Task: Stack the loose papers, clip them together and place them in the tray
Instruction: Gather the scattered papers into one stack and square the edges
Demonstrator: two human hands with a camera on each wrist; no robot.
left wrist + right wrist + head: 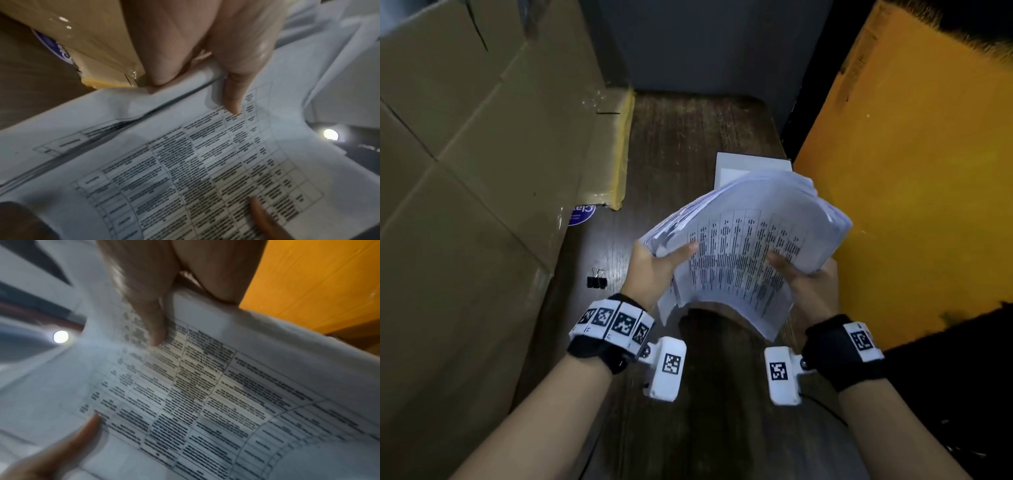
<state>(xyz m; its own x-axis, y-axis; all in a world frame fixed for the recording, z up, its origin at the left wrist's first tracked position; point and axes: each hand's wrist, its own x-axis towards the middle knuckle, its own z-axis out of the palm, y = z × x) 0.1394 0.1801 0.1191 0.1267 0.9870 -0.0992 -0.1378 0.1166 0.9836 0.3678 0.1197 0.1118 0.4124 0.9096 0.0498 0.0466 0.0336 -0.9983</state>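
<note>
I've got the thick stack of white printed papers [743,246] up off the dark wood desk [688,144], held btwn both hands. Left hand [654,270] grips the left edge, thumb on top, fingers [164,65] curled under; right hand [808,284] same on the right edge, thumb pressing the printed table.

Handling, my read: the stack is floppy and fairly heavy, near edge sags and curls, sheets fanned and uneven on the left. Smooth paper, so sheets prob slide on each other w/ a loose grip. Best hold is both short sides, squeezed firm, then tap an edge on the desk to square it.

The small black metal binder clips [596,280] lie on the desk, left of my left hand. The white tray [750,164] sits just behind the stack.
</note>
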